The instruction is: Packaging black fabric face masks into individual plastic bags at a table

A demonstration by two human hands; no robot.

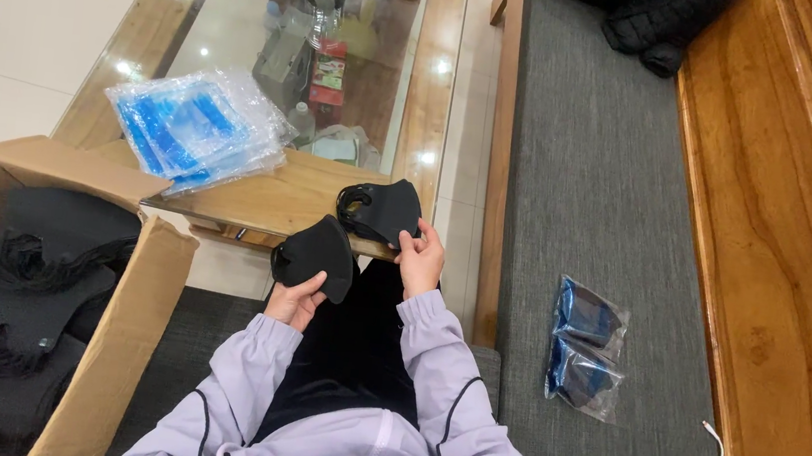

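Grey bench cushion (592, 177) is stretching ahead toward twelve o'clock. Nearest, the left hand (295, 299) is pinching one black face mask (318, 254) from below. Just beyond, at one o'clock, the right hand (421, 260) is gripping a black mask stack (383, 211), its long axis running nine-to-three on the glass-topped table (278, 200).
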